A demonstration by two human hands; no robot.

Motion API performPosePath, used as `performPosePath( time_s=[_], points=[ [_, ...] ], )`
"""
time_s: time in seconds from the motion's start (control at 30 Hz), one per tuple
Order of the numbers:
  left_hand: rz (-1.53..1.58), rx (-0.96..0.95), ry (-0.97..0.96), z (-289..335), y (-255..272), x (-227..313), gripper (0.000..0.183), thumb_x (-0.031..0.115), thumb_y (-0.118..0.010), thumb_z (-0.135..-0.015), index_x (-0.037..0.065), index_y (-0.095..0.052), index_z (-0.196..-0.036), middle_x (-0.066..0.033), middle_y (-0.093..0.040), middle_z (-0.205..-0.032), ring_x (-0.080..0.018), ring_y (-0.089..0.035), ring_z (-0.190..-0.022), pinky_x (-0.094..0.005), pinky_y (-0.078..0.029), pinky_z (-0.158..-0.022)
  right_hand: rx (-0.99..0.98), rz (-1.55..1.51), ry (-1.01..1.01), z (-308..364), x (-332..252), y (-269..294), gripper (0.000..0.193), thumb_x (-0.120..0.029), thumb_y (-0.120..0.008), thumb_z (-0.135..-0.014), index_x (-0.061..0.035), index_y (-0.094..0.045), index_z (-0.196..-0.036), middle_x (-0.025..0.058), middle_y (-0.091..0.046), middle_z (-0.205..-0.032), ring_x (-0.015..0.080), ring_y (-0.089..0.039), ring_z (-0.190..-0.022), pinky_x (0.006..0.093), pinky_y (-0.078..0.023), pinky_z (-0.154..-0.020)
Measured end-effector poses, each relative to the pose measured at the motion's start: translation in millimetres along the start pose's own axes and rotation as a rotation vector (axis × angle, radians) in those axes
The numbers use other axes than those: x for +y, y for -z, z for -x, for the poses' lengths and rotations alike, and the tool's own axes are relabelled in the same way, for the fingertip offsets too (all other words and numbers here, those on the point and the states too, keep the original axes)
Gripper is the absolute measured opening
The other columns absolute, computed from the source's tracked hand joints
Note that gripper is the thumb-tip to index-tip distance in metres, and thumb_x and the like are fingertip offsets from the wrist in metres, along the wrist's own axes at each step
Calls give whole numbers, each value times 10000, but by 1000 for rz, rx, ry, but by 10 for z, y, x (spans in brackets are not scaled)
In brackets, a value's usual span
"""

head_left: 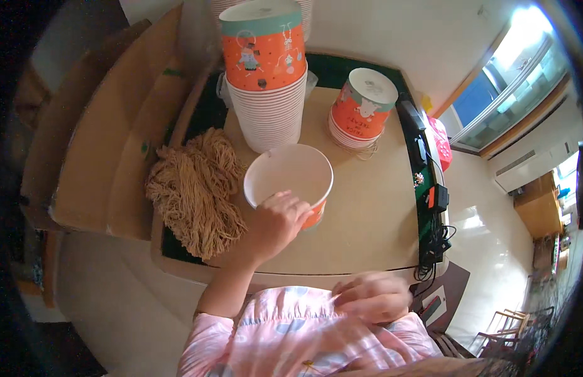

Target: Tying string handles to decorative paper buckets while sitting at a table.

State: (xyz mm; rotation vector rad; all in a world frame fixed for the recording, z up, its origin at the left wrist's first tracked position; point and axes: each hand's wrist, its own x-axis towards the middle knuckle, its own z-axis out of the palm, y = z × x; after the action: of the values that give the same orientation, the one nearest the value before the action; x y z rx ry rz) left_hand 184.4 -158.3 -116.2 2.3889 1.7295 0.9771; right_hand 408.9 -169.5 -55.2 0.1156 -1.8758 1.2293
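Tan string bundle at worktop's left. Tall tub stack behind open paper tub, which stands upright mid-worktop. Left hand over tub's near rim, fingers curled; can't tell if clamped. Short tub stack farther right. Right hand blurred, off near edge; finger state unclear.

- The head camera is looking from the wearer's head steeply down onto the table, which is occupying the middle of the frame.
- The wearer's pink top is filling the bottom middle, sitting close beneath the lens.
- The cardboard box is standing nearby at left, while the window is appearing much farther off at upper right.
- The fisheye is bending the table's edges, and dark rounding is swallowing the corners.
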Motion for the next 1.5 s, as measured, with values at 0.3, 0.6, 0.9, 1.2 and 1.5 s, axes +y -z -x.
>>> performPosePath(
  time_s=[0.3, 0.6, 0.9, 1.2, 1.5],
  points=[
    [319, 55, 308, -55, -49, -37, 138, 152, -674, -827, 26, -642, -873, -138, -656, -809, -314, -636, -729, -384, -504, -627, 185, -656, -684, 302, 346, -215, 123, 7, -521, -937, 14, -522, -1060, 133, -651, -970, 205, -642, -847, 342, -523, -760],
    [492, -139, 262, -57, 27, 91, 258, 24, -638, -810, 26, -614, -1066, -149, -664, -849, -302, -667, -789, -366, -520, -673, 660, -212, -607, 512, 1316, -118, 77, 39, -550, -911, 51, -577, -981, 125, -644, -1011, 194, -631, -964, 331, -504, -903],
    [361, 30, 382, 8, 56, 62, 374, 6, -635, -781, 79, -532, -1132, -115, -612, -1140, -255, -593, -1089, -394, -475, -916, 233, -251, -659, 408, 996, -186, 74, -1, -619, -865, 6, -612, -939, 107, -647, -1006, 212, -622, -992, 342, -485, -898],
    [153, -265, 267, 161, 112, -61, 315, 35, -656, -753, 95, -607, -1058, -104, -656, -952, -275, -621, -980, -456, -401, -987, 182, 151, -499, 425, 943, -263, 111, -18, -671, -825, -32, -601, -910, 119, -633, -1067, 272, -617, -999, 341, -499, -840],
    [621, -72, 449, -18, 70, 45, 144, -10, -625, -824, 4, -601, -965, -74, -658, -819, -141, -644, -757, -274, -514, -692, 306, 556, -363, 413, 1126, -240, 185, -4, -703, -751, -70, -603, -893, 125, -490, -1319, 350, -519, -1141, 437, -459, -921]
  ],
)
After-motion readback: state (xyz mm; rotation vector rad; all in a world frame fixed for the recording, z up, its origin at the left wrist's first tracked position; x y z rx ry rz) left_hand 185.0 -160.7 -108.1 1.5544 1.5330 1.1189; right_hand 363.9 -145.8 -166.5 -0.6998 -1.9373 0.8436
